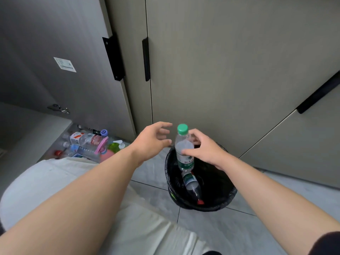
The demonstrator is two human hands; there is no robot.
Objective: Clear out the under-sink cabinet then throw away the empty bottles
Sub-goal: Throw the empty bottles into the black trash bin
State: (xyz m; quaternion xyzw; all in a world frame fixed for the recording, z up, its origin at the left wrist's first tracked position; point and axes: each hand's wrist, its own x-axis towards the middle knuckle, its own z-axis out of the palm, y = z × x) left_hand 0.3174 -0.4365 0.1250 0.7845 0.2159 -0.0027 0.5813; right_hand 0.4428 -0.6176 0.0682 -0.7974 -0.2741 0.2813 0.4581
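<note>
A clear plastic bottle with a green cap [184, 146] stands upright over the mouth of a black-lined trash bin [170, 173]. My right hand [204, 150] has its thumb and fingers around the bottle's upper body. My left hand [152, 140] hovers just left of the bottle, fingers spread, holding nothing. Inside the bin lies another clear bottle with a red cap [193, 187]. Several bottles and containers [88, 142] lie on the floor by the open cabinet at left, partly hidden behind my knee.
The open cabinet door [60, 63] with a black handle swings out at left. Closed grey cabinet fronts [230, 70] rise behind the bin. My knee in light trousers [55, 181] fills the lower left. Grey floor tiles [230, 227] surround the bin.
</note>
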